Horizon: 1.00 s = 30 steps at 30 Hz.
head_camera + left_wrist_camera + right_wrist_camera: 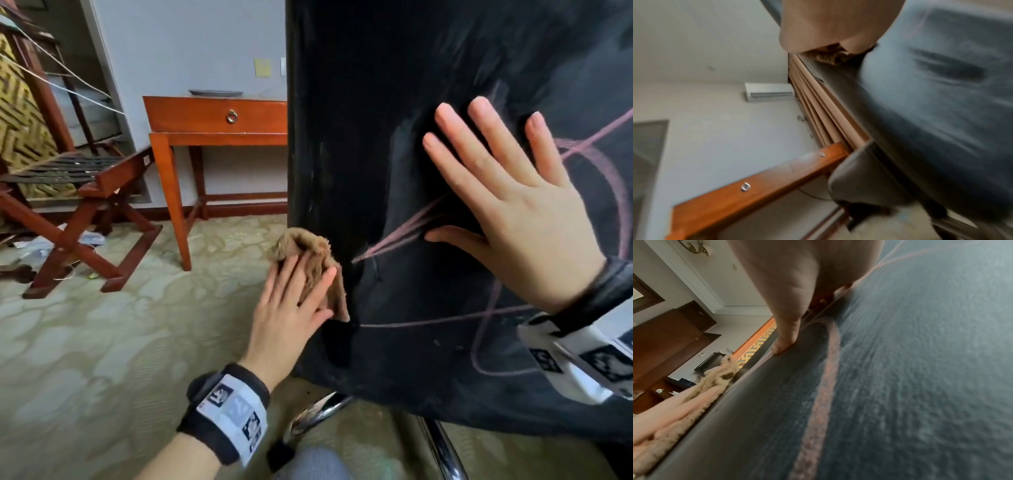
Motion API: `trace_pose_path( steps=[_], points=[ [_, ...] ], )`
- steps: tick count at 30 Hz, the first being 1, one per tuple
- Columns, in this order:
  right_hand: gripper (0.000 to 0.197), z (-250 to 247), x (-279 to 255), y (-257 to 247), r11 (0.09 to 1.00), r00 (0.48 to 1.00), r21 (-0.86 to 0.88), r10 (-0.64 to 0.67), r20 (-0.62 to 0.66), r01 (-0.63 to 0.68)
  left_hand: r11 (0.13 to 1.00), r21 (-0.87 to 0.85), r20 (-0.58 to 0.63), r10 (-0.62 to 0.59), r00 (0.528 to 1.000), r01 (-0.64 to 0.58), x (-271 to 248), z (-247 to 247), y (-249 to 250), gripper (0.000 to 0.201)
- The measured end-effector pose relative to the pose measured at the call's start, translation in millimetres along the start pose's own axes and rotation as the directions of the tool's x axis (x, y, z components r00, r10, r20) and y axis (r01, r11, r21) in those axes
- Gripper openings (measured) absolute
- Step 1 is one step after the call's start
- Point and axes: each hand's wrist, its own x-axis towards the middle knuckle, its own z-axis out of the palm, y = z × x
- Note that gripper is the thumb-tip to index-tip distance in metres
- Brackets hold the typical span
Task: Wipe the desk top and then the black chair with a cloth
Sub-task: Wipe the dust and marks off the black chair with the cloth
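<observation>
The black chair's backrest (394, 102) fills the right of the head view, its back face marked with pink chalk lines (404, 236). My left hand (294, 301) presses a brown fluffy cloth (308, 253) flat against the backrest's left side edge, fingers straight. My right hand (507, 205) lies flat and spread on the back face. In the right wrist view the thumb (785, 331) rests on the chair (900, 369), with the cloth (715, 379) beyond. The left wrist view is blurred, showing the chair (931, 97) and a bit of cloth (830, 56).
A wooden desk (212, 116) with a ring-pull drawer and a plate (215, 92) on top stands against the wall. A folding wooden luggage rack (78, 192) is at the left, with litter beneath. The chair's chrome base (438, 442) sits on patterned carpet (102, 342).
</observation>
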Motion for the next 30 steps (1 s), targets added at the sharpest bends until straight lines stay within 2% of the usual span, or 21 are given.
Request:
trace_pose_path(
  steps=[2, 4, 5, 7, 9, 10, 12, 14, 16, 17, 19, 21, 22, 23, 24, 26, 28, 30],
  points=[
    [0.091, 1.8, -0.1, -0.1, 1.0, 1.0, -0.001, 0.0, -0.018, 0.0, 0.997, 0.017, 0.116, 0.071, 0.991, -0.073, -41.7, 16.9, 21.5, 0.062],
    [0.089, 3.5, -1.0, -0.8, 1.0, 0.999, -0.012, -0.006, -0.033, 0.006, 0.983, -0.011, 0.29, 0.181, 0.94, -0.186, -89.2, 27.2, 38.9, 0.07],
    [0.089, 4.2, -1.4, -1.2, 1.0, 0.999, -0.014, -0.006, -0.037, 0.005, 0.976, -0.047, 0.325, 0.218, 0.92, -0.215, -101.6, 28.5, 39.9, 0.071],
    [0.089, 4.8, -0.5, -1.2, 1.0, 0.999, -0.02, -0.002, -0.035, 0.002, 0.95, -0.062, 0.29, 0.312, 0.905, -0.307, -94.8, 26.2, 30.5, 0.067],
    [0.089, 5.0, 0.2, -2.7, 1.0, 1.0, -0.024, -0.002, -0.021, 0.002, 0.919, -0.04, 0.154, 0.394, 0.906, -0.392, -56.8, 16.1, 14.1, 0.062],
    [0.089, 5.1, 0.4, -3.5, 1.0, 1.0, -0.025, 0.001, -0.017, -0.001, 0.933, -0.007, 0.068, 0.361, 0.93, -0.361, -29.5, 7.6, 4.8, 0.058],
    [0.089, 5.1, 1.6, -4.7, 1.0, 1.0, -0.021, 0.001, -0.017, -0.001, 0.982, 0.002, -0.057, 0.188, 0.98, -0.189, 17.5, -3.7, -12.3, 0.052],
    [0.089, 5.2, 3.6, -5.6, 1.0, 1.0, -0.021, -0.007, -0.012, 0.007, 0.995, -0.036, -0.081, 0.09, 0.993, -0.093, 34.1, -4.9, -13.9, 0.055],
    [0.089, 6.0, 3.8, -5.7, 1.0, 1.0, -0.02, -0.005, -0.012, 0.005, 0.988, -0.025, -0.013, 0.153, 0.988, -0.153, 12.6, 6.4, 0.9, 0.068],
    [0.089, 6.1, 3.8, -5.6, 1.0, 1.0, -0.021, -0.003, -0.014, 0.002, 0.972, -0.002, 0.069, 0.234, 0.97, -0.234, -6.8, 13.6, 12.3, 0.077],
    [0.088, 6.3, 4.3, -6.1, 1.0, 1.0, -0.021, -0.008, -0.008, 0.008, 0.916, -0.012, 0.236, 0.393, 0.889, -0.402, -35.9, 16.7, 29.8, 0.083],
    [0.089, 5.5, 5.0, -5.0, 1.0, 1.0, -0.013, 0.0, -0.002, 0.0, 0.859, -0.038, 0.247, 0.504, 0.828, -0.511, -27.2, 9.3, 33.0, 0.076],
    [0.089, 4.8, 5.1, -4.3, 1.0, 1.0, -0.008, 0.005, -0.001, -0.005, 0.845, -0.026, 0.216, 0.526, 0.822, -0.534, -8.2, 2.1, 30.4, 0.074],
    [0.089, 4.1, 4.7, -3.9, 1.0, 1.0, 0.0, 0.005, 0.0, -0.005, 0.855, 0.01, 0.15, 0.511, 0.847, -0.518, 16.6, -6.9, 25.6, 0.073],
    [0.089, 3.4, 3.9, -3.5, 1.0, 1.0, 0.01, 0.002, 0.0, -0.002, 0.891, 0.046, 0.043, 0.449, 0.892, -0.451, 45.6, -18.4, 18.1, 0.072],
    [0.089, 1.1, 2.2, -0.1, 1.0, 1.0, 0.028, 0.007, 0.004, -0.007, 0.973, 0.013, -0.124, 0.231, 0.965, -0.231, 101.0, -42.0, 3.0, 0.064],
    [0.091, -2.9, -2.6, 4.1, 0.999, 0.999, 0.036, 0.027, 0.021, -0.028, 0.991, -0.04, -0.13, 0.123, 0.984, -0.129, 122.3, -55.5, 3.8, 0.062],
    [0.093, -8.0, -11.7, 9.5, 0.997, 0.997, 0.041, 0.07, 0.026, -0.071, 0.98, -0.013, -0.07, 0.198, 0.978, -0.199, 99.0, -45.4, 18.5, 0.063]
  ],
)
